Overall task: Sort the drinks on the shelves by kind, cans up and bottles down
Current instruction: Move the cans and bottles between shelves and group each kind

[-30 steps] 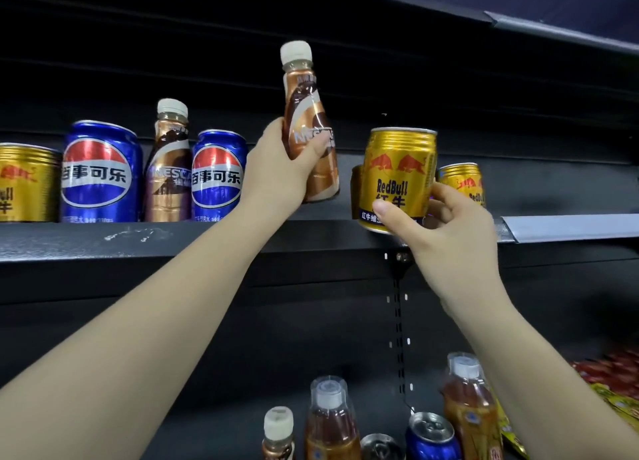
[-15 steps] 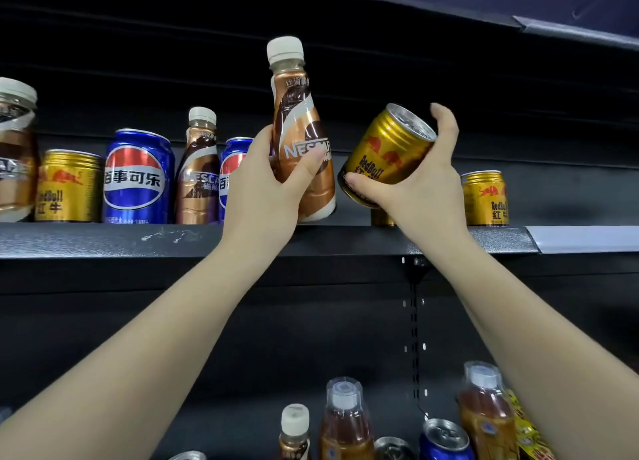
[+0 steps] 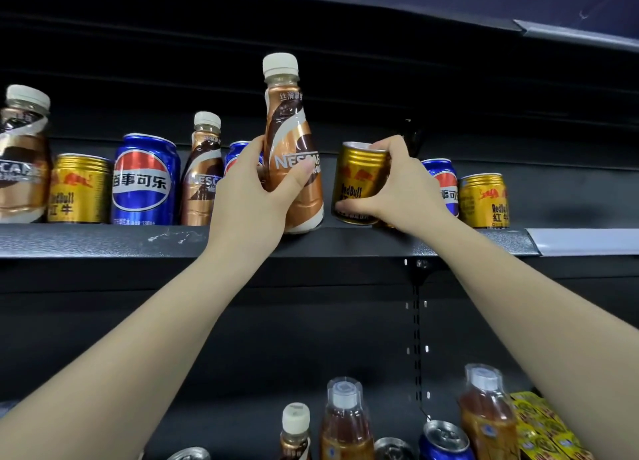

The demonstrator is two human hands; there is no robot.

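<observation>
1. Nearest the camera, two bare forearms are reaching up from the 7 and 5 o'clock corners toward the upper shelf (image 3: 103, 240).
2. At the 6 o'clock edge, drinks are standing on the lower shelf: a small white-capped coffee bottle (image 3: 295, 432), two amber tea bottles (image 3: 345, 421) (image 3: 485, 421), a blue can top (image 3: 446, 440) and a silver can top (image 3: 392, 449) between them. Yellow packets (image 3: 543, 428) are lying at about 5 o'clock.
3. The left hand (image 3: 249, 200) is gripping the tall Nescafe bottle (image 3: 290, 141), fingers curled round its lower body and thumb pressing across the label. The bottle is standing almost upright, leaning slightly, with its base at the front lip of the upper shelf, near the picture's centre.
4. The right hand (image 3: 404, 186) is clamping a gold Red Bull can (image 3: 358, 179), fingers over the rim and thumb under the lower edge. The can is sitting just at 3 o'clock of the bottle, apart from it; whether it is touching the shelf cannot be told.
5. Farther back at 9 o'clock, a row is standing on the upper shelf: a large Nescafe bottle (image 3: 22, 159), a gold can (image 3: 77, 188), a Pepsi can (image 3: 145, 179), a smaller Nescafe bottle (image 3: 204, 172) and another Pepsi can (image 3: 238, 155) partly hidden behind the left hand.
6. At 3 o'clock, behind the right hand, a Pepsi can (image 3: 444, 179) and a gold can (image 3: 484, 200) are standing side by side.
</observation>
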